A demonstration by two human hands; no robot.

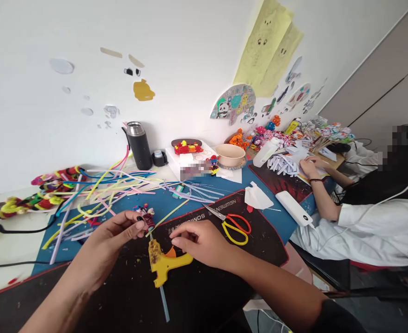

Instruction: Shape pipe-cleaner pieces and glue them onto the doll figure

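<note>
- Head view: your left hand (pixel 122 236) grips a small figure (pixel 148 219) with a maroon, fuzzy body between thumb and fingertips, above the black mat (pixel 120 296).
- Your right hand (pixel 198 243) is partly closed, with its fingers curled and the thumb near the index finger; you cannot tell from here whether it pinches anything.
- Between your hands lies a yellow glue gun (pixel 160 263) with an orange trigger, its nozzle pointing up toward the lower end of the figure; whether the two touch is unclear. Its handle reaches toward your right hand, and a glue stick (pixel 164 305) juts from its back end.
- Just beyond your right hand, the scissors (pixel 223 217) rest on the mat, their handles yellow and orange-red.
- Past your left hand, loose pipe cleaners (pixel 120 185) sprawl in many colours over the blue surface.
- Against the wall you have a black flask (pixel 139 147), upright and uncapped, and farther right a beige bowl (pixel 230 157).
- At your right, a co-worker's hands (pixel 311 167) are beside a heap of white paper strips (pixel 283 165); a white power bank (pixel 294 209) lies nearer you.
</note>
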